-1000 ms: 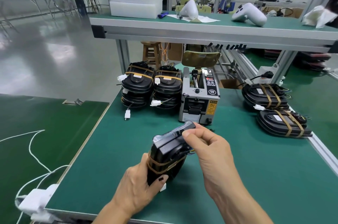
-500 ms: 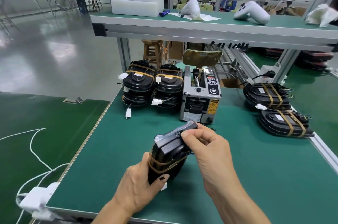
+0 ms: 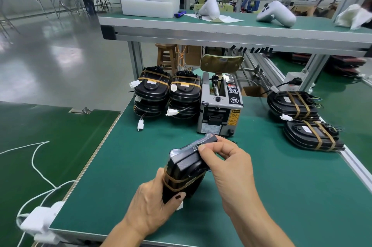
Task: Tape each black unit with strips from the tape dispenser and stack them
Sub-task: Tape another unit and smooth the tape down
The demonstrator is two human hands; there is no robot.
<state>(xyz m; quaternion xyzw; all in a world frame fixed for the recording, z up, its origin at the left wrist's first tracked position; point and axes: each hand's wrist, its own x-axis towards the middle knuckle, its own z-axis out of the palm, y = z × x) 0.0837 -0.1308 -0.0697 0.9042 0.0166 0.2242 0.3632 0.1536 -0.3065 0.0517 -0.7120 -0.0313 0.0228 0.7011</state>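
Note:
A black unit point(image 3: 184, 168) stands tilted on edge over the green table point(image 3: 281, 196), with one brown tape band round its lower part. My left hand point(image 3: 153, 200) grips its lower end, thumb across the front. My right hand point(image 3: 225, 162) pinches its upper end, where a clear tape strip point(image 3: 193, 146) lies along the top edge. Right behind it stands the grey tape dispenser point(image 3: 220, 111). Two stacks of taped black units point(image 3: 167, 93) sit to the dispenser's left. Two more taped units point(image 3: 302, 117) lie at the right.
An upper shelf point(image 3: 231, 29) overhangs the back of the table and carries white foam blocks and white handheld controllers. A white power strip point(image 3: 40, 224) with cables hangs at the table's left front corner. A second green table point(image 3: 40, 146) stands to the left.
Both hands and the unit hold almost the same place. My right thumb and fingers have shifted slightly along the unit's top edge.

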